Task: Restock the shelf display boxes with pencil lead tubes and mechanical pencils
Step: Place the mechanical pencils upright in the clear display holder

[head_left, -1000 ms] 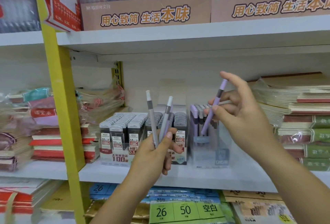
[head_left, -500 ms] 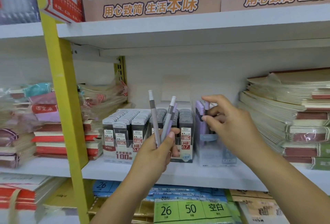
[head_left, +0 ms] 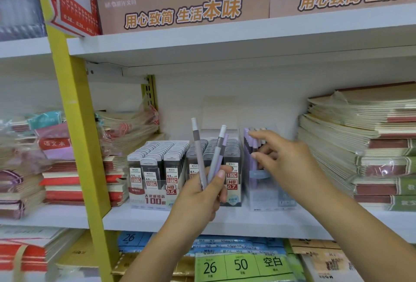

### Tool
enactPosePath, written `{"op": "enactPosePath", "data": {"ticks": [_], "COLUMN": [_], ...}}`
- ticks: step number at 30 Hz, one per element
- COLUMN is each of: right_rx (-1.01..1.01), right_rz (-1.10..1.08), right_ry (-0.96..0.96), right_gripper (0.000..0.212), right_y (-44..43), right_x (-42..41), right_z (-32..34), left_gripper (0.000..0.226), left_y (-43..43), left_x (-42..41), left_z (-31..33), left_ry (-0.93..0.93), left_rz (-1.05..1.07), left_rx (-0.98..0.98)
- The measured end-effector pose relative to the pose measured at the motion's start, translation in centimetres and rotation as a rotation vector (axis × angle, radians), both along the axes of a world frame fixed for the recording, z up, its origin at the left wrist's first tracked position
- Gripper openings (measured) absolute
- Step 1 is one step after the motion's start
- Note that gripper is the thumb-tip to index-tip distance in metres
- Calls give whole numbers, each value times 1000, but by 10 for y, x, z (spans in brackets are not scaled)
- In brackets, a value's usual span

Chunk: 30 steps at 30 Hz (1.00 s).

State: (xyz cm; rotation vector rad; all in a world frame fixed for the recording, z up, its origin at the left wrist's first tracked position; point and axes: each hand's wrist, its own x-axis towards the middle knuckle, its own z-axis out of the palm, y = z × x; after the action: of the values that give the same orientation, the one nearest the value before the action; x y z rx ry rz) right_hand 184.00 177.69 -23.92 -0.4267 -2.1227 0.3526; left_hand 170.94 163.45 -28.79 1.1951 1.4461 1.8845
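My left hand grips three mechanical pencils upright, grey and lilac, in front of the display boxes. Behind them stand two boxes of pencil lead tubes, marked HB 0.5 and HB 0.7. To their right is a clear display box holding lilac mechanical pencils. My right hand is over that clear box, fingers spread and touching the pencil tops, holding nothing.
The white shelf carries stacked notebooks at right and wrapped notebooks at left. A yellow upright post stands left of the boxes. Brown cartons sit on the shelf above. Price labels lie below.
My right hand carried a lilac pencil down into the clear display box and let it go; its fingers are now spread. The left hand kept its three pencils.
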Motion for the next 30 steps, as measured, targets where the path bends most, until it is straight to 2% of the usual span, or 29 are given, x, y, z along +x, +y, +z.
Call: {"op": "enactPosePath", "data": {"ticks": [4,6,8,9,12,13,15,17,19,21,24,30], "right_rx": [120,224,217,123,-379,-492,-604,-571,-453,-302,-153,-84], "right_rz": [-93,-110,-77,-8,399,503,549,457,381,348,269,124], "right_ry": [-88,-3,126,167,149,156,223,346,507,568,439,162], "right_gripper": [36,32,31,30,25,24,20,16,15,19,25,24], "right_y": [-6,-9,-13,-15,-28,-31,-35,-34,-28,-22,-13,-6], "right_x": [-4,-3,1,3,7,8,9,14,23,33,38,28], "right_z": [4,10,13,14,15,13,12,16,24,32,35,24], "left_gripper": [27,30,29,29,29,29,28,29,25,22,24,26], "left_y": [0,0,0,-1,-1,0,0,1,1,1,4,3], "left_x": [4,7,9,10,13,15,17,17,14,9,3,1], "left_z": [4,5,6,6,7,6,5,3,1,-2,-6,-10], "left_ry": [8,23,51,65,83,83,88,83,60,50,52,86], "left_rz": [-106,-151,-186,-204,-240,-246,-244,-211,-149,-80,-5,6], "left_rx": [-5,-2,-5,-8,-12,-20,-38,-48,-66,-106,-147,-155]}}
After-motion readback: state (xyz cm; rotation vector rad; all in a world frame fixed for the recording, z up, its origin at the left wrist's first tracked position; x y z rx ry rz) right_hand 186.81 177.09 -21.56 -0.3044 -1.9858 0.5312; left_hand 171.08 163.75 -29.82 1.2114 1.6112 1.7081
